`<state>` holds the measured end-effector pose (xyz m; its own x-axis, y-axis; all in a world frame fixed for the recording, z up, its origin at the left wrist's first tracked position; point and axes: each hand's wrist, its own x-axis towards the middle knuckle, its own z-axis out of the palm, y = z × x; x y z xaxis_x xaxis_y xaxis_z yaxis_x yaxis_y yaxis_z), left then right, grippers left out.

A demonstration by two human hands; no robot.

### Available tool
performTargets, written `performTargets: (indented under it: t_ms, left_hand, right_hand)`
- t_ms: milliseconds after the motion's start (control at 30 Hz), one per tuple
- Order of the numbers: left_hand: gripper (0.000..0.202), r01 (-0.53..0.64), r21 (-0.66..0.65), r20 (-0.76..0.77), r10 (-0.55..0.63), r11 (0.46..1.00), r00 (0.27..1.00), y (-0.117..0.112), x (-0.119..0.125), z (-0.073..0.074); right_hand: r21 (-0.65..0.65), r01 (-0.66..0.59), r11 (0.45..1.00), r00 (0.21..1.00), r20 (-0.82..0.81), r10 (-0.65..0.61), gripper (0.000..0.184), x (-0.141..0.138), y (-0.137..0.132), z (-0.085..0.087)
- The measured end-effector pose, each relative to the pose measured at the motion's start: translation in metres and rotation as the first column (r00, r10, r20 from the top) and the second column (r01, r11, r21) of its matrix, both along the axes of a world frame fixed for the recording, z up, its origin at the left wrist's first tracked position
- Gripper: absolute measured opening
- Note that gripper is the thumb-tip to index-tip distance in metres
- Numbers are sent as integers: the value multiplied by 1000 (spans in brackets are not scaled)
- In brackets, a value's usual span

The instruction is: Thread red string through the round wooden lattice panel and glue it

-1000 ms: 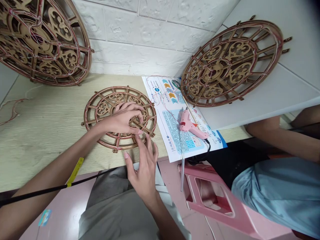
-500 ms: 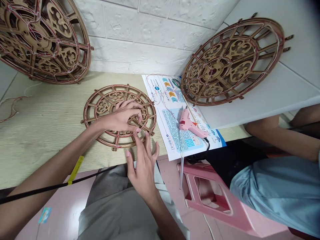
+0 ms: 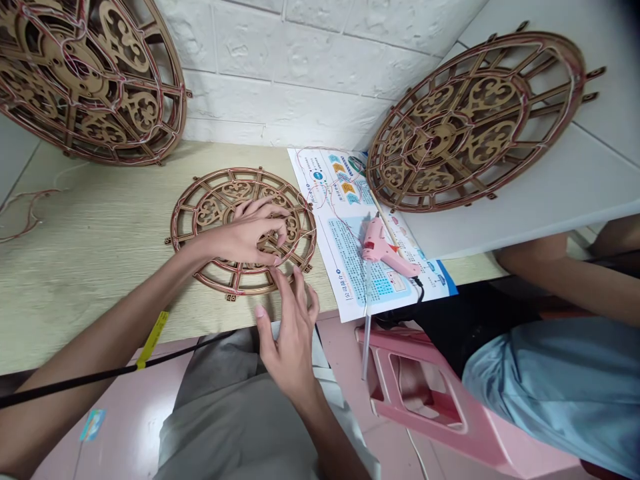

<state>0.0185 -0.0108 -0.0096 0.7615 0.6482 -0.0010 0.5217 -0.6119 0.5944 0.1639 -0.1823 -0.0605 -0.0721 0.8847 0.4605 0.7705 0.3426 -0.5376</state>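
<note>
A round bronze-coloured openwork frame [image 3: 210, 212] with spokes and scroll ornaments lies flat on the table, reddish wires running along its rings. My left hand [image 3: 250, 235] rests on its right half, fingers spread and thumb pointing at the near inner ring. At the near right rim my right hand [image 3: 291, 327] is held palm up, thumb well apart from the fingers. Its index fingertip is close to my left thumb; whether it touches the rim I cannot tell. A thin pale wire [image 3: 304, 232] crosses the frame's right side.
A pink glue gun [image 3: 383, 250] lies on a printed sheet [image 3: 345, 293] to the right. Two larger similar frames lean upright, one at the left [image 3: 170, 87], one at the right [image 3: 510, 130]. A pink stool [image 3: 475, 407] and another person's arm [image 3: 580, 280] are at the right.
The whole view has shifted slightly, so things sit a little further right. Both hands keep nearly the same place on the frame.
</note>
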Motion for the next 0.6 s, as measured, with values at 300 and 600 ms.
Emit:
performTargets:
  t_ms: [300,600]
  left_hand:
    - [19,-16,-8,-99,15,1000,995,-6,2,14]
    - [17,49,-51,-124,-55,998,991,-1,0,16]
  right_hand:
    - [-40,-3,999,998,66,6,44,-3,2,3]
    - [40,-28,999,1000,-1,28,44,1,1,-2]
